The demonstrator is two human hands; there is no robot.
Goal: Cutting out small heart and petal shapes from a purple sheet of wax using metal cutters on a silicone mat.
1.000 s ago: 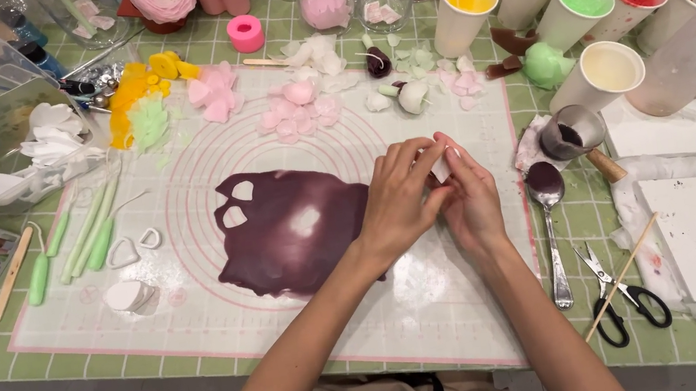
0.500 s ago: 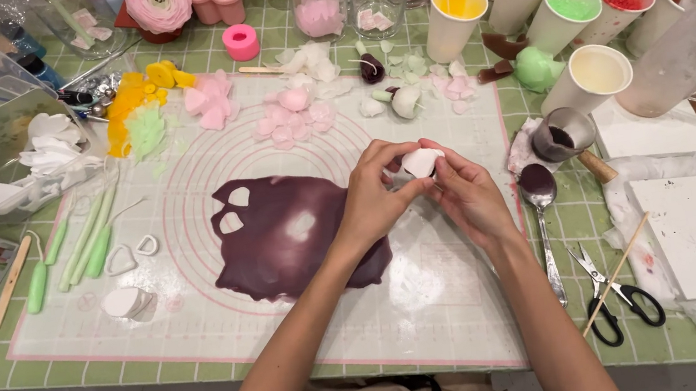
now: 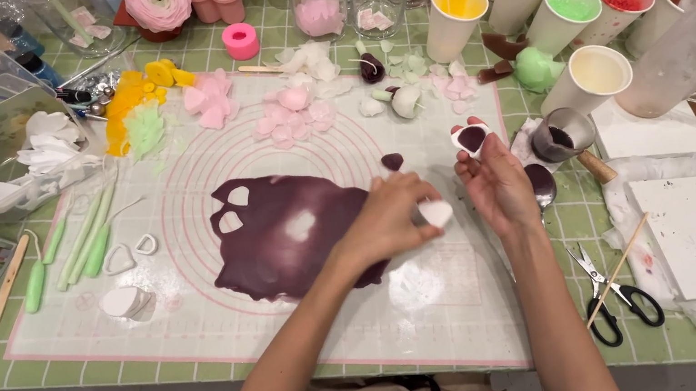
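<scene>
The left hand pinches a small white petal-shaped cutter between thumb and fingertips, closed on it just above the mat. The right hand lies open, palm up, with a dark purple petal resting on its raised fingertips. A second ago both hands pressed together at the edge of the rolled purple sheet; half a second ago they had lifted, joined round the cutter; now they have drawn apart, so it seems the cut piece has been pushed free of the cutter and passed to the right hand. Another small purple piece lies on the silicone mat just beyond the sheet, which shows several petal-shaped holes. Farther out on the bench are pink petals, green modelling tools, paper cups of coloured liquid, a spoon and scissors.
</scene>
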